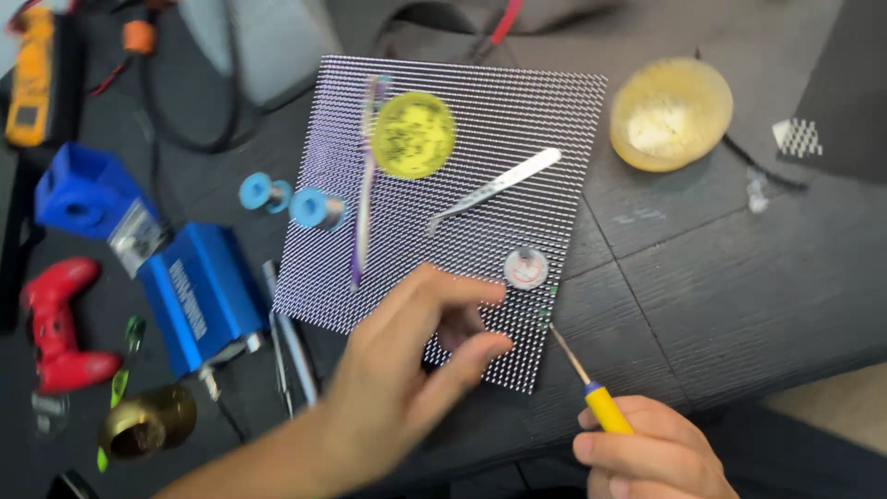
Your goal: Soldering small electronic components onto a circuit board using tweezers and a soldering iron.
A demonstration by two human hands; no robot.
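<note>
We hold a yellow-handled soldering iron [591, 388] in our right hand [647, 453], grip closed around the handle, its tip at the lower right edge of the square dotted LED panel [443, 212] lying on the dark surface [721, 277]. Our left hand [407, 370] rests on the panel, fingers loosely spread, holding nothing. We judge a solder touch-up is underway; the next move calls for a steady tip at the edge.

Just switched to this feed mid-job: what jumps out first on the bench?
The square dotted LED panel in the middle, carrying a yellow round tin, metal tweezers and a toothbrush. At its near edge the left hand rests fingers on the panel, while the right hand holds a yellow-handled soldering iron with its tip at the panel's corner. A blue metal box sits to the left.
</note>
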